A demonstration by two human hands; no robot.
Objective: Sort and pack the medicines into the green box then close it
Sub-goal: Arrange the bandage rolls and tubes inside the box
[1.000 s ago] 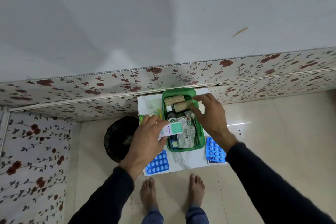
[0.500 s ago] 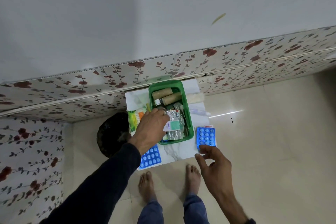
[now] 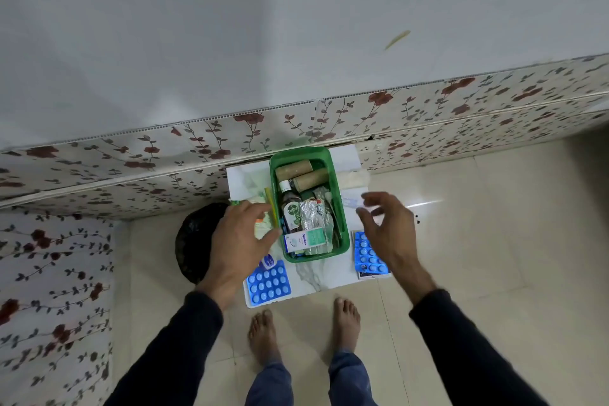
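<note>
Beside green box: blister packs, perhaps.

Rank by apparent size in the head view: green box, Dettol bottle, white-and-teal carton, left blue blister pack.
1. green box, clearly largest
2. left blue blister pack
3. white-and-teal carton and Dettol bottle: look alike, not ranked

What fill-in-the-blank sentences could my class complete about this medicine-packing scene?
1. The brown Dettol bottle lies inside the ___ plastic box.
2. Two blister packs of ___ tablets lie outside it.
3. The right hand holds ___.
4. The white carton lies at the box's ___ end.

Answers: green; blue; nothing; near
</note>
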